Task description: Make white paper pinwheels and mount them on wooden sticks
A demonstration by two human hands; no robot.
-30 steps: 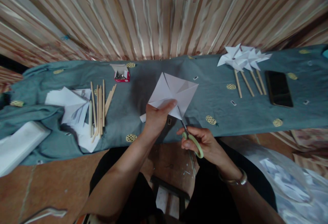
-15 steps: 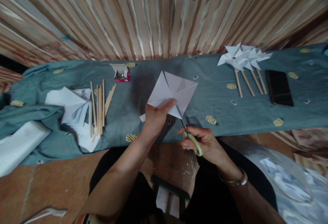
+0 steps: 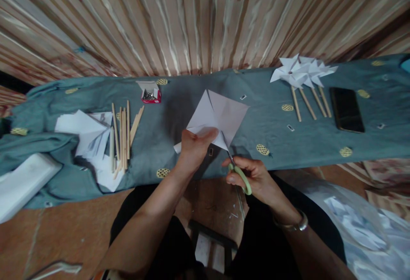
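My left hand pinches the near corner of a white square of paper, creased along its diagonals and held up over the table. My right hand grips green-handled scissors. Their blades reach into the paper's lower edge, next to my left thumb. Both hands hover above the front edge of the table, which is covered by a blue-grey cloth.
Wooden sticks and loose white paper lie at left. A small red box of pins stands behind them. Finished paper pinwheels on sticks and a black phone lie at right. A striped curtain hangs behind.
The paper has flattened and turned slightly in my left hand. The scissors have crept a little further into its lower edge.
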